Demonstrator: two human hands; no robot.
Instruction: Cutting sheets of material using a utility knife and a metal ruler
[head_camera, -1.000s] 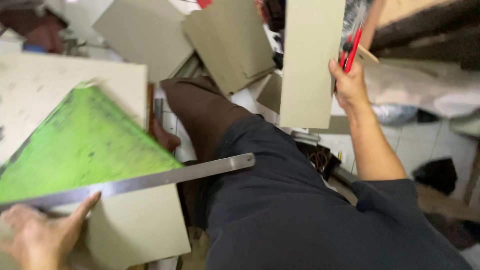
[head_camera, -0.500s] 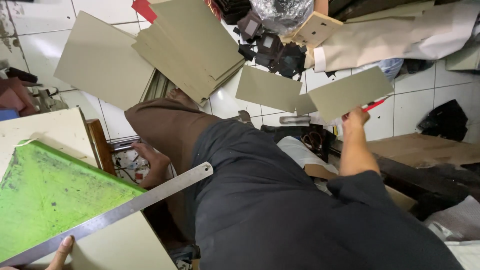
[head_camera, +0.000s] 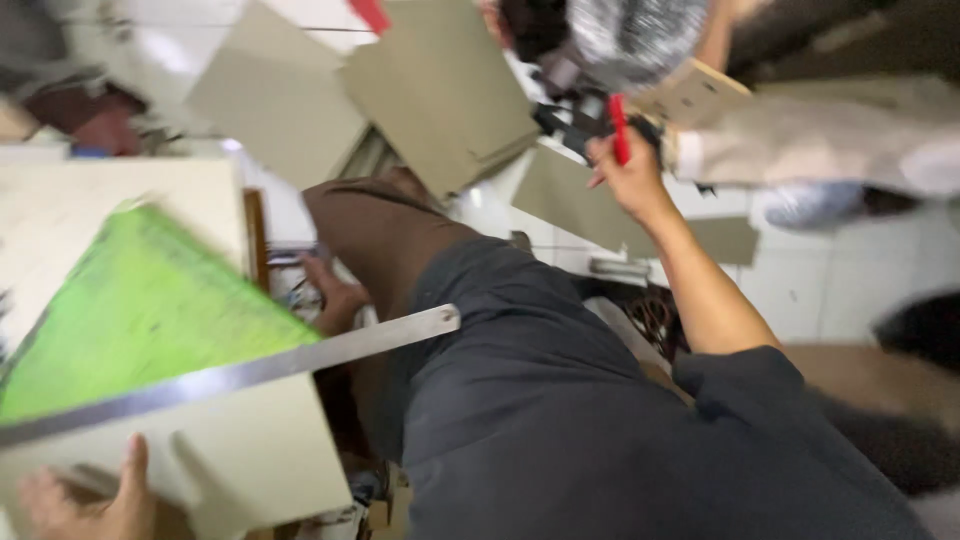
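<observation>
A white tiled floor (head_camera: 850, 270) lies strewn with grey-green boards (head_camera: 440, 90) and dark clutter (head_camera: 560, 120).

A red pen (head_camera: 619, 128) stands nearly upright in the right hand's (head_camera: 628, 172) grip, above grey cards on the floor; a long steel ruler (head_camera: 240, 375) lies slantwise across a green sheet (head_camera: 140, 310) and a pale board (head_camera: 250, 460); the left hand (head_camera: 90, 500) touches that board's near edge.
</observation>
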